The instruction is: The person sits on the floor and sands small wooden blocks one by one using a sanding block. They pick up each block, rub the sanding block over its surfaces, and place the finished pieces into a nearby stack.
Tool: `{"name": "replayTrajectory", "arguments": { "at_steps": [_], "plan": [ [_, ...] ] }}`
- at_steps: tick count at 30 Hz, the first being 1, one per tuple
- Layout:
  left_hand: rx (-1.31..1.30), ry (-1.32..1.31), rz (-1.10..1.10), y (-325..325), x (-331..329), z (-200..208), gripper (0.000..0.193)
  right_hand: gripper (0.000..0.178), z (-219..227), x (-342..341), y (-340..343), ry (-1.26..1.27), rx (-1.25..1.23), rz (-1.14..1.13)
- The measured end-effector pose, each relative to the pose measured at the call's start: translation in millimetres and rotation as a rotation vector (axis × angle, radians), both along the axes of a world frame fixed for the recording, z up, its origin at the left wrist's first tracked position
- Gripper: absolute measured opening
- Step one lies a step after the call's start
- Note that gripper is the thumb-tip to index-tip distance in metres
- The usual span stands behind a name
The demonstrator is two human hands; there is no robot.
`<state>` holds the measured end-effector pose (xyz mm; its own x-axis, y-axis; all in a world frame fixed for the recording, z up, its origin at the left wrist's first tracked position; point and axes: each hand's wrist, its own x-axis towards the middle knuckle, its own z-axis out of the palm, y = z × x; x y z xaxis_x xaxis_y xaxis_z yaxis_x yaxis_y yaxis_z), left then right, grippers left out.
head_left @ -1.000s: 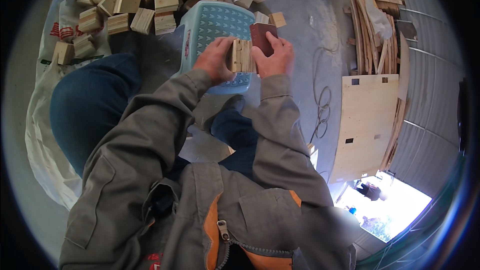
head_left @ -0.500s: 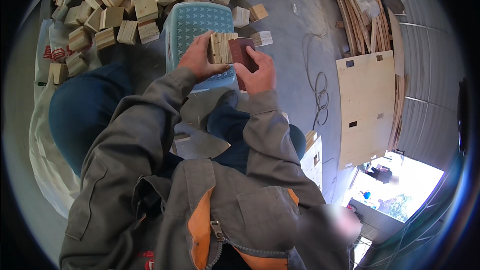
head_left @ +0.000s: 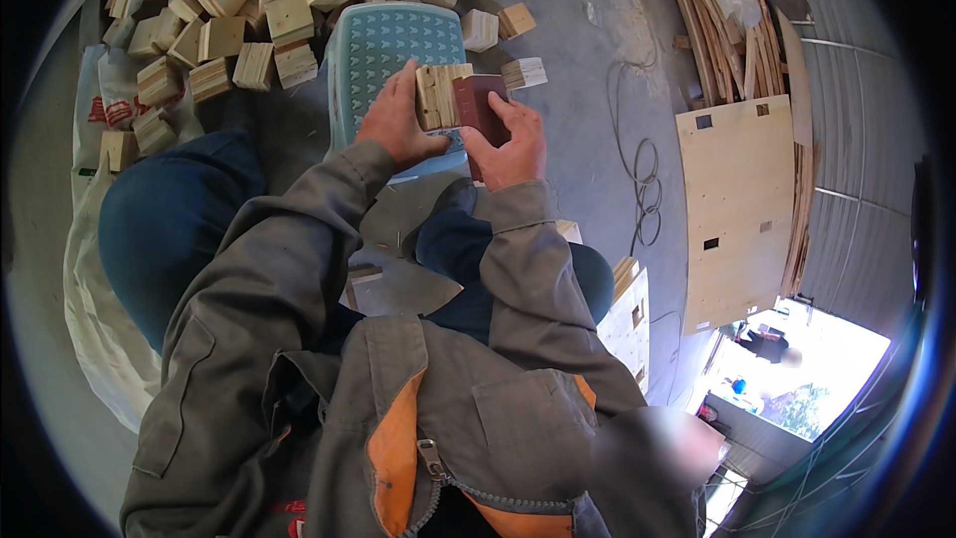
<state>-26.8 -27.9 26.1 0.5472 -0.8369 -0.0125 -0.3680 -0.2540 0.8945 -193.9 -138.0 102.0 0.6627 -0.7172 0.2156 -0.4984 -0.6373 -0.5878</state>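
Over the light-blue plastic stool (head_left: 344, 70), with its textured top, is a layered plywood block (head_left: 441, 95). My left hand (head_left: 396, 125) grips it at its left end, the thumb low and the fingers along the far side. My right hand (head_left: 513, 146) is closed on a reddish-brown, flat rectangular block (head_left: 482, 112), thumb and fingers on its face. Its left edge meets the right end of the plywood, as far as I can see. Whether the plywood rests on the stool is hard to make out.
A heap of similar wood blocks (head_left: 289, 15) spreads beyond the stool to the left. A white plastic sack (head_left: 95, 269) lies by my left knee. To the right are a looped cable (head_left: 645, 189), a plywood sheet (head_left: 737, 209) and stacked boards (head_left: 712, 30).
The reddish-brown block in my right hand has shifted very slightly left against the plywood block. Both hands keep their hold, and the view has tilted a little.
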Motion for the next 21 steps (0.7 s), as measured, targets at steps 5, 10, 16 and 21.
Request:
{"name": "replayTrajectory", "arguments": {
  "at_steps": [5, 10, 16, 21],
  "plan": [
    [-0.007, 0.021, -0.016, -0.4, 0.2, 1.3, 0.140, 0.067, -0.5, -0.3, -0.2, 0.007, 0.005, -0.021],
    [-0.160, -0.004, 0.125, 9.9, -4.5, -5.1, 0.131, 0.066, 3.2, 2.4, 2.2, 0.013, 0.029, -0.024],
    [-0.144, 0.441, 0.291, 32.8, -8.4, -7.6, 0.065, 0.066, -1.6, 2.2, 1.2, -0.028, 0.047, -0.043],
    [0.123, 1.196, 0.130, 29.4, -22.2, -3.2, 0.034, 0.066, -0.7, -0.1, -0.6, -0.018, 0.038, -0.037]
  ]
}}
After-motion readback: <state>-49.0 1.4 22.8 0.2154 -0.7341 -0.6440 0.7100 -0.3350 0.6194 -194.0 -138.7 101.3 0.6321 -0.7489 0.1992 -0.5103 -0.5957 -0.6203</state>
